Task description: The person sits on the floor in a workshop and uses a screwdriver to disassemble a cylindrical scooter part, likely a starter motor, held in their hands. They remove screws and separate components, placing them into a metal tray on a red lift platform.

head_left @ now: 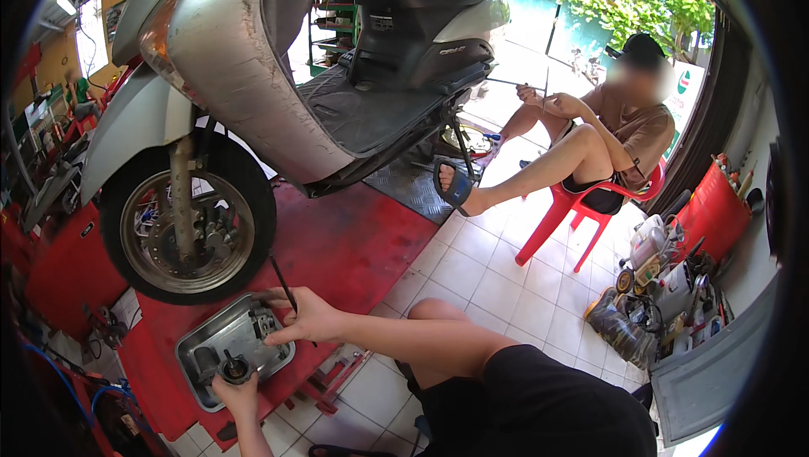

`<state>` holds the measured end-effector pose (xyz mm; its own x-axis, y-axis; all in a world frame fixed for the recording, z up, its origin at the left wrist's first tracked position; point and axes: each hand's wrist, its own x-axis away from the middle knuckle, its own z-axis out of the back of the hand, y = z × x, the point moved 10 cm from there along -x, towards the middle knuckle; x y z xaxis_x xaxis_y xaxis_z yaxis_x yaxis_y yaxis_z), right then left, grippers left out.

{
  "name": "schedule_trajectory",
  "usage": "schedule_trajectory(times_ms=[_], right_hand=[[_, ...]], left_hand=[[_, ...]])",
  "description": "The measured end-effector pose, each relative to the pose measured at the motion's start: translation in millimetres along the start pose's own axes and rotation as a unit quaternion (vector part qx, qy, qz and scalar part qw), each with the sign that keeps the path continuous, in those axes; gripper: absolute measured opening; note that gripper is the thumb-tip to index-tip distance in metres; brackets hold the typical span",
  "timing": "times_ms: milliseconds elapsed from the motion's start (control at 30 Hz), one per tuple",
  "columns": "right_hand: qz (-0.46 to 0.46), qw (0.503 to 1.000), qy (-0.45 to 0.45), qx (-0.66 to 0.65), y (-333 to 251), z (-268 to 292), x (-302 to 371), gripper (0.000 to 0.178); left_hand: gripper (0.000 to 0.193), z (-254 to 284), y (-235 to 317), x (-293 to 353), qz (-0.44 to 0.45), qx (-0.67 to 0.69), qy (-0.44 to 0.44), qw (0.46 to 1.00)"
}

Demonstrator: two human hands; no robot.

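- Head view, looking down: a silver scooter [278, 61] stands raised on a red lift platform [354, 242], its front wheel [187, 219] at the left.
- On the platform just below the wheel lies a shallow metal tray [202, 343] holding small engine parts.
- The left hand [237, 389] reaches in from the lower edge; its grip is closed around a small round dark part [233, 367] at the tray's near rim.
- The right hand [308, 318] rests at the tray's right edge, its grip closed on a thin dark rod-like tool [282, 282] that slants up toward the wheel.
- At the right, well apart, another person [628, 124] sits on a red plastic chair [573, 208] on the white tiled floor [497, 288], one foot propped on the lift.
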<state>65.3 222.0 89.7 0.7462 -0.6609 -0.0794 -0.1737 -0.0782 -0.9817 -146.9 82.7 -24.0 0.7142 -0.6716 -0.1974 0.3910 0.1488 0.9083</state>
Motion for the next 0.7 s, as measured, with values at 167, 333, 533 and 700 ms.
schedule_trajectory(times_ms=[167,333,533,700], right_hand=[[-0.035,0.995,0.075,0.052,39,35,-1,0.081],[-0.078,0.994,0.079,0.019,66,51,4,0.073],[-0.136,0.989,0.0,-0.062,59,22,15,0.069],[-0.165,0.972,-0.041,-0.162,44,59,42,0.056]], left_hand=[[0.051,-7,36,22,-0.028,0.013,0.0,1.0],[0.059,-41,19,27,-0.017,-0.054,-0.108,0.993],[0.049,-42,60,43,-0.006,0.126,-0.129,0.984],[0.09,-102,77,58,0.009,0.153,-0.296,0.943]])
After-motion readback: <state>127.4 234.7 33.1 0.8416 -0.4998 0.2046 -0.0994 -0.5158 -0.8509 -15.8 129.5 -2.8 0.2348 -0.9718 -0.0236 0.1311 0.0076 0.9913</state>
